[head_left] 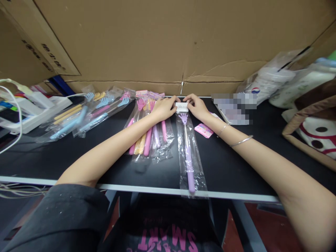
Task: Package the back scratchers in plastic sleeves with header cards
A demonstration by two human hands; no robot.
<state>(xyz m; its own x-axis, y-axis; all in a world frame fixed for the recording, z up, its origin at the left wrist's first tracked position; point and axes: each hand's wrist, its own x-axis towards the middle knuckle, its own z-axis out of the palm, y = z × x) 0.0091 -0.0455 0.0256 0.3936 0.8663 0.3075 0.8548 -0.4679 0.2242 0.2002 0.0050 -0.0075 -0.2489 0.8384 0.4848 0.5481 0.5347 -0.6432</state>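
In the middle of the black table a purple back scratcher [190,175] lies in a clear plastic bag [197,168], its handle end toward the front edge. A small white folded card [181,107] sits across the bag's top. My left hand [164,109] closes its fingers on the card's left end, and my right hand [197,107] pinches the right end. Beneath and beside my left forearm lie several bagged back scratchers [147,141] in pink, yellow and purple, partly hidden by the arm. Pink printed cards [204,130] rest just below my right wrist.
More bagged back scratchers [84,117], blue, yellow and pink, lie at the left near a white power strip [39,112]. A partly blurred phone-like object [231,110], a bagged cup [270,82] and a brown-handled bag [312,126] stand at the right. A cardboard wall [147,38] closes the back.
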